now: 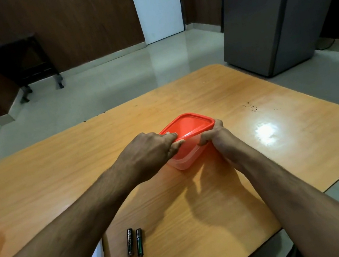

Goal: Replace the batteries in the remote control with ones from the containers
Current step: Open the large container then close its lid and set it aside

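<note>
Both hands, left [152,151] and right [215,137], grip the tub's red lid [188,125] (batteries [134,243] nearer); a sudden pop could tip it.

Far beyond your hands you see a white door [157,5] in the dark wood wall. Ahead and to their right stands a grey fridge [274,10]. Far off to their left sits a black side table [21,61].

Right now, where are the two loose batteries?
In the head view, the two batteries lie side by side on the table near its front edge, between the forearms, nearer than the red-lidded container.
</note>
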